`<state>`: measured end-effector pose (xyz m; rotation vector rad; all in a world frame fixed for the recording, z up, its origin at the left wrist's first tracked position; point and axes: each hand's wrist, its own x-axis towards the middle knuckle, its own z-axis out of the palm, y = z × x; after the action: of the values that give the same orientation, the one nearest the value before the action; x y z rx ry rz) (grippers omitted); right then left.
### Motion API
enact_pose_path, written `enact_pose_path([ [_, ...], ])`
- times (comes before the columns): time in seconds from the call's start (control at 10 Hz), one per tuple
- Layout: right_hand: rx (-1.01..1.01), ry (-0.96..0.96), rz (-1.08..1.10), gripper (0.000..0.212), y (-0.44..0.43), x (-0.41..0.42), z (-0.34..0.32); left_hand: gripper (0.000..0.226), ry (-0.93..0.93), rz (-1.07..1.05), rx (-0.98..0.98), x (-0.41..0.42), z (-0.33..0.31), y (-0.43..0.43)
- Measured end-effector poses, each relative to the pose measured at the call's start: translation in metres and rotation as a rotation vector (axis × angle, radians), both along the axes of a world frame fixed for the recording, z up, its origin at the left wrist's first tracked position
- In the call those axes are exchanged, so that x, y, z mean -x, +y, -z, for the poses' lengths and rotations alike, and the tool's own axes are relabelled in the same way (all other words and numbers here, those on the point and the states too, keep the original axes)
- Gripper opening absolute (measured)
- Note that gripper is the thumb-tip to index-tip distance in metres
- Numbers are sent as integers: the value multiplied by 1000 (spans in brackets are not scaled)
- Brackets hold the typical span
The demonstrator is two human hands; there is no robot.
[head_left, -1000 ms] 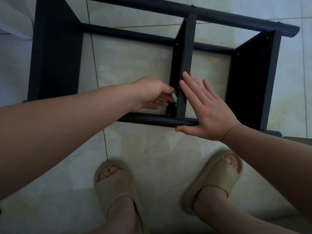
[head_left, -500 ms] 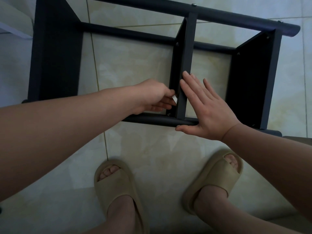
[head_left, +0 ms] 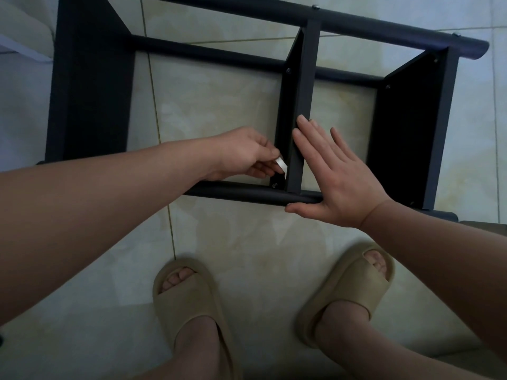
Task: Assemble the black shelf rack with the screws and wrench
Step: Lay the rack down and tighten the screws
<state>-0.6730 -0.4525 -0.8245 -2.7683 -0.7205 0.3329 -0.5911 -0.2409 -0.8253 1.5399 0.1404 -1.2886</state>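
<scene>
The black shelf rack [head_left: 90, 86] lies on its side on the tiled floor, with round black tubes and three flat panels. My left hand [head_left: 244, 154] pinches a small silver wrench [head_left: 282, 165] against the left face of the middle panel [head_left: 301, 105], just above a screw [head_left: 274, 185] near the front tube [head_left: 247, 193]. My right hand [head_left: 332, 174] lies flat with straight fingers against the right side of that middle panel, its thumb resting along the front tube.
My two feet in beige slippers [head_left: 189, 297] stand on the pale tiles just in front of the rack. Screw heads show on the far tube [head_left: 315, 6] and on the right panel [head_left: 411, 127].
My left hand has turned slightly, so the wrench tip now points lower towards the screw. My right hand and the rack have stayed put.
</scene>
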Motion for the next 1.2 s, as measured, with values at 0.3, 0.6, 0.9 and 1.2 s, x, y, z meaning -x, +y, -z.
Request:
enact_pose_path([
  [0.3,3,10,1,110,0,0,-2,16,22,54,0,-1,-1,8],
  [0.6,-1,6,-1,111,0,0,-1,16,-63,255,-9,0,-4,18],
  [0.9,-7,17,4,110,0,0,-1,16,-291,495,-111,2,-4,19],
  [1.2,-5,13,3,110,0,0,0,9,-389,627,-205,-14,-4,21],
])
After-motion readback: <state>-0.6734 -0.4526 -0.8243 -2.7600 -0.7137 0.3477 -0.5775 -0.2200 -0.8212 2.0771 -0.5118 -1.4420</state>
